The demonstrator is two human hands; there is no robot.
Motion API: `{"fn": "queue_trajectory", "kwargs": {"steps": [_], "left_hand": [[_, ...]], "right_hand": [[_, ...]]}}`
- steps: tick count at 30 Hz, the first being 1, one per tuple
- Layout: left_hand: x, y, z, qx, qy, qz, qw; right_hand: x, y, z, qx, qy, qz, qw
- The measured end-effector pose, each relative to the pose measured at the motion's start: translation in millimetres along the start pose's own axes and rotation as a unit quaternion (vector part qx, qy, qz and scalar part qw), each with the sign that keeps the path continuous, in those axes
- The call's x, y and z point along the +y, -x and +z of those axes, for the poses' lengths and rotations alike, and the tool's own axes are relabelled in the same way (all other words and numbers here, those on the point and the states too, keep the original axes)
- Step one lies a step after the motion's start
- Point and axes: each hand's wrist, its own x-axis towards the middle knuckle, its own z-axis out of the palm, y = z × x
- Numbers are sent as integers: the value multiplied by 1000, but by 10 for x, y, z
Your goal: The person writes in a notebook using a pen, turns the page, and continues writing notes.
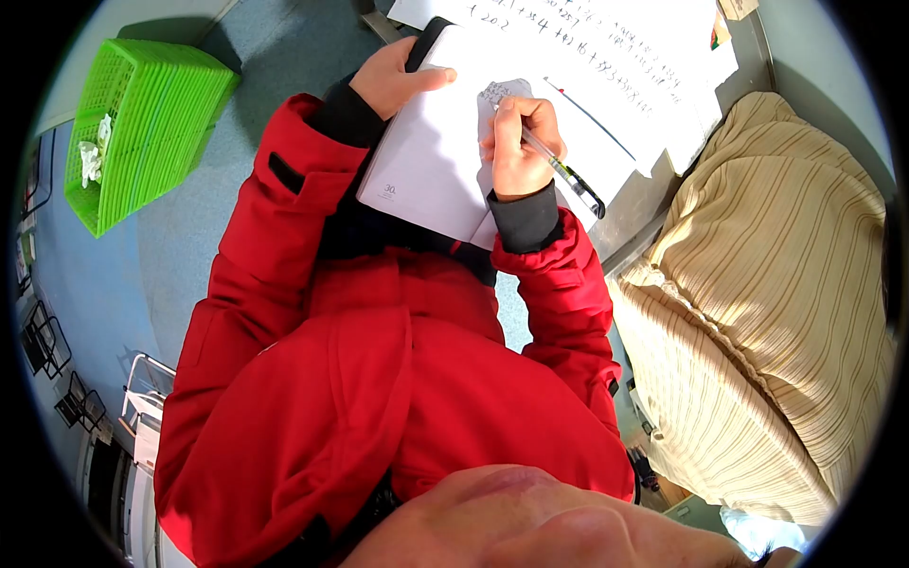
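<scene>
An open notebook [417, 166] with white pages lies tilted in front of me. My left hand [393, 80] grips its upper left edge, thumb on the page and the other fingers hidden underneath. A black edge [429, 43] shows beside that thumb; I cannot tell whether it is the cover. In my right hand [524, 151] is a clear-barrelled pen [568, 177] with a black end, pointing up and left. Its tip is hidden by the fingers, close to small handwriting [497, 93] on the right page, partly in shadow.
Sheets with handwritten numbers [606, 57] lie beyond the notebook, and a thin dark line [597, 123] with a red spot crosses the paper. A striped cloth cover [776, 284] bulges at the right. On the left stands a green plastic basket [161, 123] with crumpled white paper [92, 163].
</scene>
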Motion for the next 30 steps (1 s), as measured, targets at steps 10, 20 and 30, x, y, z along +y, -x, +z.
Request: {"fn": "queue_trajectory", "kwargs": {"steps": [10, 20, 30], "left_hand": [[-6, -1, -11, 11, -63, 6, 998], [3, 9, -8, 7, -46, -2, 999], [55, 14, -16, -9, -35, -32, 999]], "right_hand": [[49, 3, -49, 19, -24, 7, 999], [50, -11, -38, 4, -21, -3, 1000], [33, 3, -20, 18, -43, 2, 999]]}}
